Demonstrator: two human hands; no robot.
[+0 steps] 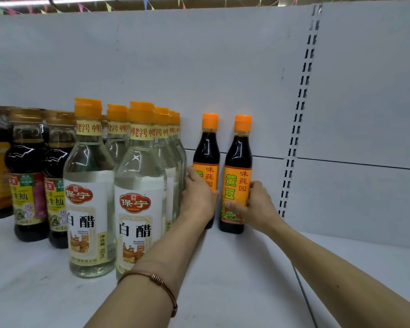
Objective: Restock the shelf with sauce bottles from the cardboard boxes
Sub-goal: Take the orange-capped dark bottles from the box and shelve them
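fingers of the left hand [199,197] and right hand [256,204] each grip a dark bottle, left bottle [206,150] and right bottle [238,162], upright at the shelf [223,268] back; placing step, next calls for letting go.

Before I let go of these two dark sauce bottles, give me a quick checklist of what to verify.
1. Left dark sauce bottle with orange cap upright on the white metal shelf: ok.
2. Right dark sauce bottle with orange cap upright at the back panel: ok.
3. Right bottle's orange label faces forward: ok.
4. Left bottle's label faces forward: cannot tell, the left hand covers much of it.
5. Both hands hold their bottles; the right hand pinches low on its bottle: ok.
6. Gap to the clear white vinegar bottles: cannot tell, the left hand fills it.
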